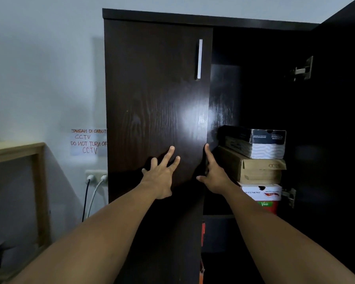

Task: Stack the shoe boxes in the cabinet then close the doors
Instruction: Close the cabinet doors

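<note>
A tall dark brown cabinet [193, 17] stands ahead. Its left door [156, 99] with a silver handle [199, 58] lies flush with the front. My left hand [161, 173] presses flat on that door, fingers spread. My right hand [213, 173] rests its fingers on the door's right edge, thumb out. The right door [340, 119] hangs open. Inside, three shoe boxes are stacked: a black and white box [260, 143] on top, a brown cardboard box [256, 171] under it, a white and red box [264, 196] at the bottom.
To the left are a light wooden frame [39, 181], a wall socket with two plugs [96, 177] and a handwritten paper sign [88, 141]. Something orange [203, 234] shows on a lower shelf. Metal hinges [303, 68] sit on the right side wall.
</note>
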A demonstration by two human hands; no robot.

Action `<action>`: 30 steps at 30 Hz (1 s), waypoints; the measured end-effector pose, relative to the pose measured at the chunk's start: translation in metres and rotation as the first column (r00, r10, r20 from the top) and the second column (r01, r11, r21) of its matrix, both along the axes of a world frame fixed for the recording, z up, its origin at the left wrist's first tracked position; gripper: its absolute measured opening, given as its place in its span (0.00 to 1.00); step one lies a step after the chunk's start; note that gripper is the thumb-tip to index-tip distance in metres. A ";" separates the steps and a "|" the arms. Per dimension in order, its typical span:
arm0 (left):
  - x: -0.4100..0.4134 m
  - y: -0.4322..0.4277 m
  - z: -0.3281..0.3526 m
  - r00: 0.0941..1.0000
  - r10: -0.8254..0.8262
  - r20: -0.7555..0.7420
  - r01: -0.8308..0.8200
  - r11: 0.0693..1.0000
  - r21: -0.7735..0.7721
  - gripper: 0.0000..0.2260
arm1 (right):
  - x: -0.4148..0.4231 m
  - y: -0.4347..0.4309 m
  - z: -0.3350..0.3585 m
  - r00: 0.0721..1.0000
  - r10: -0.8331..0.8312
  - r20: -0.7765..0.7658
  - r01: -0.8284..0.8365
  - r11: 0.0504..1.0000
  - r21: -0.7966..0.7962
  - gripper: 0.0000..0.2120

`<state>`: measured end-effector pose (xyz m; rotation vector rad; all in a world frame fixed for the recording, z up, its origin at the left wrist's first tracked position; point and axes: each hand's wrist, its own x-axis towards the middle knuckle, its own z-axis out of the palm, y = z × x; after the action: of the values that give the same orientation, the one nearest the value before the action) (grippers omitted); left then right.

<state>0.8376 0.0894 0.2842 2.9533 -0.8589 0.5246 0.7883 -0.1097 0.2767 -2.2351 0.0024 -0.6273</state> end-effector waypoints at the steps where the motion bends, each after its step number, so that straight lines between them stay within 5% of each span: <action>1: -0.001 0.001 0.001 1.000 -0.003 0.000 0.003 1.000 0.002 0.54 | -0.003 0.000 0.002 1.000 0.012 -0.019 -0.012 1.000 -0.003 0.53; 5: -0.016 0.000 0.016 0.995 -0.021 -0.099 0.022 1.000 0.008 0.52 | -0.041 -0.001 0.003 0.999 -0.033 -0.018 0.032 0.999 -0.028 0.48; 9: -0.055 -0.016 0.021 0.973 -0.149 -0.179 0.144 0.989 -0.042 0.49 | -0.128 -0.016 -0.008 0.960 -0.185 0.210 0.169 0.981 0.094 0.37; 15: -0.162 -0.088 0.042 0.847 -0.518 0.121 0.530 0.839 -0.124 0.39 | -0.299 -0.052 -0.015 0.750 -0.420 0.511 0.341 0.907 0.245 0.22; 20: -0.249 -0.156 0.074 0.668 -0.676 0.310 0.730 0.676 -0.098 0.32 | -0.364 -0.092 -0.007 0.612 -0.587 0.531 0.551 0.797 0.246 0.13; 26: -0.294 -0.201 0.086 0.605 -0.699 0.380 0.718 0.686 0.120 0.32 | -0.370 -0.138 -0.001 0.791 -0.521 0.322 0.450 0.851 0.271 0.13; 30: -0.298 -0.204 0.090 0.606 -0.692 0.392 0.691 0.702 0.170 0.30 | -0.359 -0.145 0.002 0.820 -0.484 0.307 0.333 0.838 0.432 0.09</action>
<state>0.5398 -0.1143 0.3746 2.1966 -1.9131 1.1014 0.4294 -0.2546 0.2785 -1.7135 0.3819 -1.2223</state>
